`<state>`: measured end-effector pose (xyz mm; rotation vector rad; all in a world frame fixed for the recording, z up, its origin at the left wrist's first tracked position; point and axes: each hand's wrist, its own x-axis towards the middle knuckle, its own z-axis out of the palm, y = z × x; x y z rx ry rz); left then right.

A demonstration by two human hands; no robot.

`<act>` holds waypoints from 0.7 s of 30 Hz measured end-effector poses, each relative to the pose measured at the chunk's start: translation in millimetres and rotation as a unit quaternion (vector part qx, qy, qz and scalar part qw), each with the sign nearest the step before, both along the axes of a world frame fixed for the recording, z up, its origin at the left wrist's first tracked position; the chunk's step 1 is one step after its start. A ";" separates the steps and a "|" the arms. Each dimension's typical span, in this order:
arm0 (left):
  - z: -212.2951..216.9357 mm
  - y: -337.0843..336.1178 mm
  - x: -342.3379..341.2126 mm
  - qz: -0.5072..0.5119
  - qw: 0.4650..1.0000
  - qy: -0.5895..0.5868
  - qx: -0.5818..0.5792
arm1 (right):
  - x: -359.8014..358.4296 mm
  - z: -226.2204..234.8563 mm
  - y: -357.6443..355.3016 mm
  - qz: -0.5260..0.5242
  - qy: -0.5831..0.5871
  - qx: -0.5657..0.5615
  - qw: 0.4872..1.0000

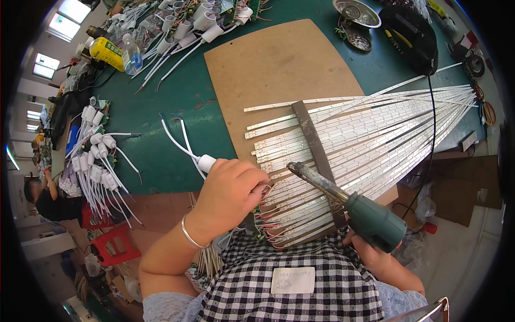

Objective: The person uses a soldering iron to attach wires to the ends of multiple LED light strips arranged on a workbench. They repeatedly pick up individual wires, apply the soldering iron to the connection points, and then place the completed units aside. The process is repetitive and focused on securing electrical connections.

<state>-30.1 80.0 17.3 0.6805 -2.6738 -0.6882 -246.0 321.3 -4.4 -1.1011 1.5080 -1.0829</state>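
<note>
My left hand (233, 188) is closed, its fingertips pinching thin wires at the near-left ends of the LED strips (343, 134). A white plastic end cap (205, 162) with white cables pokes out beyond its knuckles; whether the palm grips it is hidden. My right hand (370, 251) is wrapped round a green soldering gun (375, 221), partly hidden behind its body. The gun's metal tip (292, 166) hovers over or touches the strips; I cannot tell which. A dark bar (316, 150) lies across the strips. Red and white wires (271, 225) hang from the nearest strip ends.
A brown board (284, 64) lies on the green table (182, 107). More capped cables (99, 155) lie at the left, others at the back beside a yellow bottle (105, 52). A metal dish (358, 12) and black bag (410, 37) stand at the back right. A black cord (433, 129) crosses the strips.
</note>
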 end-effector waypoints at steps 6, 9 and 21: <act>-1.7 -1.2 1.7 0.006 1.000 -0.003 0.013 | 0.1 -2.6 0.0 0.001 0.013 -0.009 1.000; 0.1 -0.6 0.3 -0.007 1.000 -0.020 -0.005 | 0.3 0.1 -1.2 0.002 -0.007 -0.004 1.000; -5.7 2.3 -7.8 0.024 0.999 -0.046 -0.016 | -1.5 0.0 -1.6 0.007 0.037 0.002 0.999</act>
